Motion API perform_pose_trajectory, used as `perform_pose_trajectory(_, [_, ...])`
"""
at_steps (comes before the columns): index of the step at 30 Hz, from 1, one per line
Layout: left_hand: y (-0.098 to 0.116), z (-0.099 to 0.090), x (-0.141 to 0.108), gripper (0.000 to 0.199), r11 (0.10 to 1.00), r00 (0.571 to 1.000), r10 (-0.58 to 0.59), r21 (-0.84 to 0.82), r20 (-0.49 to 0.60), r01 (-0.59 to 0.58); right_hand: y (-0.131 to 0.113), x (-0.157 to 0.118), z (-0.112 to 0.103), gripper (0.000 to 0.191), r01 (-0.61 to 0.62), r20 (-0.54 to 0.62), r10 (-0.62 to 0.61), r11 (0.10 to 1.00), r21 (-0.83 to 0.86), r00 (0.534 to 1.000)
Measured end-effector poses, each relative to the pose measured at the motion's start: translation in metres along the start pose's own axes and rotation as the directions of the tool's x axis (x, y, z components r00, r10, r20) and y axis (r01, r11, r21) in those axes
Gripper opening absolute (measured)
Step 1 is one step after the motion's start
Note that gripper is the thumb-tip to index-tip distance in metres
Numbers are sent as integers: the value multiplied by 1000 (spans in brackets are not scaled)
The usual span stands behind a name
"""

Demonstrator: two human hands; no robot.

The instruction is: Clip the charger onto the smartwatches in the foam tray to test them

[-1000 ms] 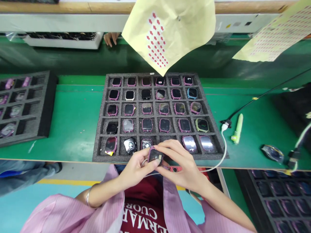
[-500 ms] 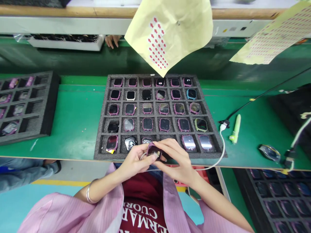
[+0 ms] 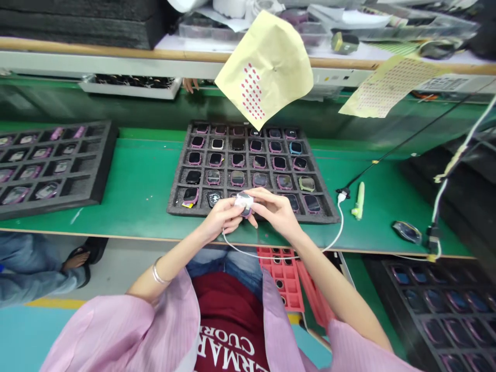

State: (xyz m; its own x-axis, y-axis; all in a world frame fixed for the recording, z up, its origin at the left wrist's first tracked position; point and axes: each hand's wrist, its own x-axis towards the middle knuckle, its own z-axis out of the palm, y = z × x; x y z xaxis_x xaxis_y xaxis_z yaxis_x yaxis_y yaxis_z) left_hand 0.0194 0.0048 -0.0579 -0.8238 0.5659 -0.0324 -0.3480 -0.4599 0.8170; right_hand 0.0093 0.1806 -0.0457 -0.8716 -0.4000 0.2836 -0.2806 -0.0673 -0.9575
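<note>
Between my two hands is a small purple-framed watch (image 3: 245, 205), its face bright with glare, over the front edge of a dark foam tray (image 3: 176, 202). My left hand (image 3: 222, 218) is closed round its left side, with a white cable (image 3: 242, 252) running from beneath these fingers. The fingers of my right hand (image 3: 276, 211) pinch the watch's right side. Rows of watches, mostly purple-framed, fill the tray's compartments; my hands hide part of the front row. The cable loops right to a connector (image 3: 341, 195) on the green table.
Another foam tray (image 3: 89, 194) of watches lies at the left. A green pen-like tool (image 3: 360, 200) and a wrapped cable (image 3: 406, 232) lie at the right. Yellow paper (image 3: 282, 67) hangs above. A red tray (image 3: 289, 289) and another watch tray (image 3: 387, 310) sit lower down. Another person's hand (image 3: 190, 84) shows behind.
The view has shifted, showing more of the shelf and the red tray. The watch in my hands has tilted, and its dark face now shows bright glare. Both hands still hold it.
</note>
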Motion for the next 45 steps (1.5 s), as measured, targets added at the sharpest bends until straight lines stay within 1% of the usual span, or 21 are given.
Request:
perform_pose_trajectory(3, [5, 12, -8, 29, 999, 999, -24, -32, 22, 24, -5, -4, 7, 23, -4, 1, 4, 997, 72, 1000])
perform_pose_trajectory(5, [8, 20, -12, 29, 998, 999, -48, -38, 21, 48, -7, -6, 7, 23, -7, 15, 5, 992, 130, 1000])
perform_pose_trajectory(7, [13, 26, -11, 28, 998, 998, -57, 8, -13, 57, -10, -4, 1, 23, -15, 36, 9, 984, 177, 999])
perform_pose_trajectory(9, [19, 29, -6, 27, 995, 996, -41, 93, -76, 48, -14, 1, -9, 26, -21, 64, 11, 987, 159, 998])
perform_pose_trajectory(10, [22, 30, -2, 28, 989, 994, -27, 138, -109, 42, -17, 4, -15, 31, -21, 84, 12, 994, 109, 996])
perform_pose_trajectory(12, [29, 30, 9, 30, 976, 987, -6, 212, -160, 40, -25, 12, -27, 45, -3, 122, 10, 998, -62, 992])
perform_pose_trajectory(14, [35, 28, 19, 29, 968, 981, -4, 244, -193, 51, -31, 19, -35, 55, 46, 151, -7, 965, -260, 989])
perform_pose_trajectory(15, [37, 27, 24, 28, 968, 979, -15, 244, -201, 64, -33, 22, -37, 54, 75, 155, -23, 938, -339, 988])
perform_pose_trajectory(17, [39, 23, 31, 25, 970, 973, -50, 222, -224, 101, -32, 27, -40, 47, 130, 161, -63, 886, -446, 985])
perform_pose_trajectory(20, [38, 17, 37, 24, 967, 948, -136, 170, -287, 190, -22, 32, -39, 43, 167, 188, -80, 844, -510, 979])
perform_pose_trajectory(22, [37, 12, 39, 26, 963, 921, -174, 134, -349, 233, -14, 34, -38, 45, 153, 191, -60, 839, -523, 980])
perform_pose_trajectory(24, [37, 8, 39, 27, 960, 906, -182, 129, -382, 247, -9, 35, -37, 45, 104, 165, -22, 857, -504, 986])
perform_pose_trajectory(27, [37, 4, 38, 25, 959, 922, -164, 164, -351, 233, -6, 36, -37, 46, -18, 131, 81, 907, -420, 988])
perform_pose_trajectory(29, [37, 3, 37, 27, 956, 935, -166, 182, -313, 230, -5, 36, -37, 48, -85, 144, 149, 921, -379, 978])
perform_pose_trajectory(32, [35, 2, 35, 27, 949, 943, -185, 199, -276, 245, -3, 36, -36, 51, -148, 200, 215, 941, -303, 956])
perform_pose_trajectory(34, [33, 2, 34, 24, 942, 939, -209, 202, -271, 268, 0, 36, -35, 50, -203, 219, 251, 955, -217, 943])
perform_pose_trajectory(37, [31, 1, 34, 24, 935, 931, -228, 204, -287, 292, 5, 33, -31, 48, -280, 213, 298, 953, -113, 930])
perform_pose_trajectory(42, [31, 1, 35, 22, 940, 937, -167, 236, -306, 245, 11, 27, -28, 46, -303, 185, 301, 953, -17, 936])
perform_pose_trajectory(45, [30, 1, 35, 22, 939, 937, -169, 240, -305, 247, 11, 26, -27, 45, -312, 176, 307, 950, -1, 935])
